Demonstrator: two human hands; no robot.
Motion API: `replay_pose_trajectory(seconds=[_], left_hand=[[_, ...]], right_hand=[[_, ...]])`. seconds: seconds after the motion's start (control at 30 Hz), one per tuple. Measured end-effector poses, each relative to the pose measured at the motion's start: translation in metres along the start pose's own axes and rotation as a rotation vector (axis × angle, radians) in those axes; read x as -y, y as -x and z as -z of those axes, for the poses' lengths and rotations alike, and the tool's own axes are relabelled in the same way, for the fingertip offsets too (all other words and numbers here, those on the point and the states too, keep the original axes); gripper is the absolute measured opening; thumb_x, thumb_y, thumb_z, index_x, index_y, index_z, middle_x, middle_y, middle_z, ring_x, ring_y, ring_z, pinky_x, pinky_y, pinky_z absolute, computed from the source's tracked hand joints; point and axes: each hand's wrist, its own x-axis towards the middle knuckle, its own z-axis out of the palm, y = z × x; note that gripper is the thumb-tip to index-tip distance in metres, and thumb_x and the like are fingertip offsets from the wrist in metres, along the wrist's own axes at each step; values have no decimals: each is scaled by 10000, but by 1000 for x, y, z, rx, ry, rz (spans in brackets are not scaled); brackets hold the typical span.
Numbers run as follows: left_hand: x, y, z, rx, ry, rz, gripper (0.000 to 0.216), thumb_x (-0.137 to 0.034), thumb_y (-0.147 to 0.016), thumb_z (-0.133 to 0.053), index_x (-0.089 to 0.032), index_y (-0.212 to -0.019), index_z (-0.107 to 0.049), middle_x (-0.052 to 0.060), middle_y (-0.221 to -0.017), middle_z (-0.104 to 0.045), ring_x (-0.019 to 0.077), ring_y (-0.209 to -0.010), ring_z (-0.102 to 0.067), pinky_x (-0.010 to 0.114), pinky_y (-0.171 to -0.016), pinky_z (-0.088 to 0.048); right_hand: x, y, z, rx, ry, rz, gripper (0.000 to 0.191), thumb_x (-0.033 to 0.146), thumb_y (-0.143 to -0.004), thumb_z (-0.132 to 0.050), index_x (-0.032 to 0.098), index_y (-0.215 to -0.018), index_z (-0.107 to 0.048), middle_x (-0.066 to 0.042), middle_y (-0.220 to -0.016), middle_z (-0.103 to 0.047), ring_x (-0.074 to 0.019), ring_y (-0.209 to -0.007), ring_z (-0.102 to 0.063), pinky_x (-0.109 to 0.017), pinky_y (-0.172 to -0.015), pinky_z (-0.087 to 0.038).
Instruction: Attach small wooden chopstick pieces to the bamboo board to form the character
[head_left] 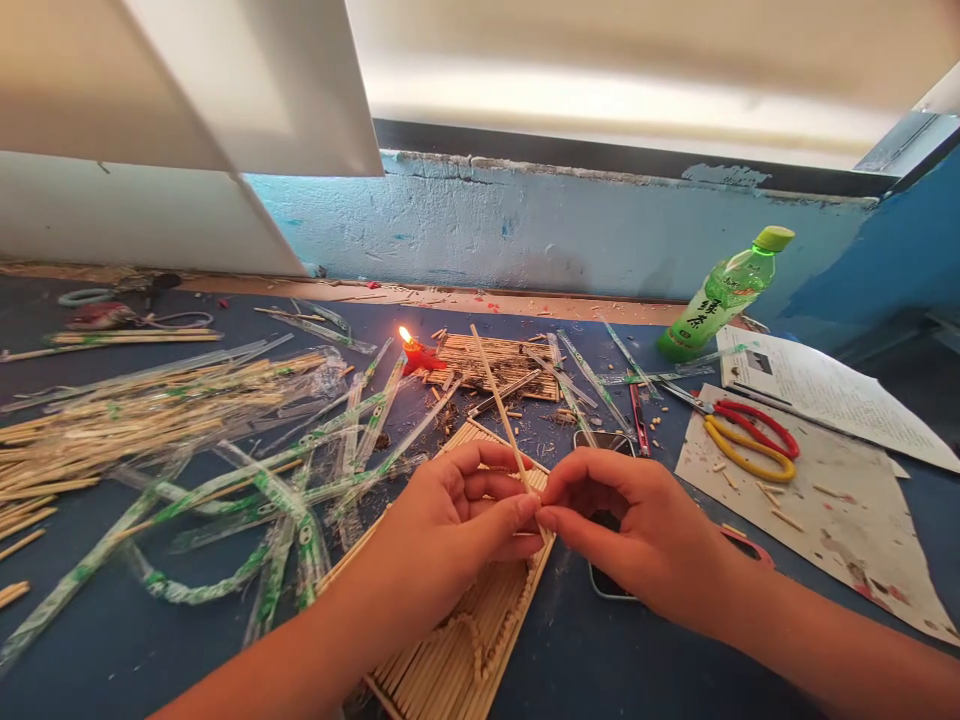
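My left hand (487,510) is closed around a thin wooden chopstick (499,390), which slants up and away toward the back of the table. At the stick's near end, the thumb and index finger of my right hand (619,515) pinch together, touching the left fingertips. Below both hands lies a panel of chopsticks (442,670) laid side by side, with a curved row of small wooden pieces on it. The hands cover part of this panel. A phone (611,585) lies partly hidden under my right hand.
A lit red candle (420,357) burns beside a scorched stick mat (480,360). Loose chopsticks (187,410) and plastic wrappers (300,520) cover the left. On the right are a green tea bottle (720,300), red-and-yellow scissors (754,440), a cutter (639,420) and papers (840,530).
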Motion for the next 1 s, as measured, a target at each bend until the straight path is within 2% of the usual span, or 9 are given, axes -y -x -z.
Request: replay_pose_trajectory(seconds=[0.1, 0.27, 0.4, 0.7, 0.83, 0.9, 1.0], left_hand=[[1, 0, 1, 4, 0, -11, 343, -265, -792, -817, -190, -1030, -581, 5, -853, -688, 148, -811, -697, 302, -793, -608], [3, -2, 5, 8, -20, -16, 361, -301, -806, -804, -175, -1057, -576, 58, -911, -703, 204, -853, -719, 337, -786, -609], [5, -3, 8, 17, -26, -36, 361, -305, -810, -804, -180, -1065, -581, 66, -940, -714, 207, -896, -718, 325, -829, -590], [4, -3, 7, 46, -4, -10, 291, -277, -767, -841, -171, -954, -644, 45, -912, -711, 171, -876, -704, 291, -832, -572], [5, -4, 6, 45, 10, 8, 305, -245, -758, -848, -174, -970, -640, 40, -904, -714, 170, -859, -710, 289, -808, -575], [4, -3, 6, 44, 14, 18, 324, -232, -759, -846, -173, -996, -633, 33, -887, -712, 161, -833, -710, 293, -810, -576], [4, -2, 6, 37, 40, 46, 407, -214, -754, -850, -184, -1068, -593, 22, -859, -713, 151, -788, -711, 301, -802, -581]], right_hand=[[0, 2, 1, -8, 39, 54, 39, 265, -912, -667, 238, -940, -666, 26, -812, -656, -106, -699, -591, -225, -616, -455], [-2, 6, 5, -11, 147, 214, 318, 228, -805, -790, 284, -1092, -666, 16, -919, -637, -120, -752, -595, -250, -697, -485], [-6, 7, 5, -39, 177, 283, 308, 210, -833, -762, 283, -1115, -663, -3, -950, -619, -130, -779, -598, -264, -720, -499], [-14, 6, -1, -107, 152, 286, 290, 210, -834, -762, 266, -1105, -673, -6, -932, -625, -129, -773, -597, -256, -700, -503], [-10, 6, 2, -83, 124, 277, 336, 231, -785, -813, 264, -1088, -671, 8, -909, -640, -123, -769, -597, -244, -701, -499], [-8, 6, 5, -47, 44, 214, 374, 278, -809, -800, 274, -1150, -646, 8, -920, -651, -131, -792, -614, -251, -724, -510], [-7, 5, 5, -9, -156, 63, 279, 327, -928, -667, 263, -1195, -619, -9, -911, -655, -147, -822, -630, -270, -738, -528]])
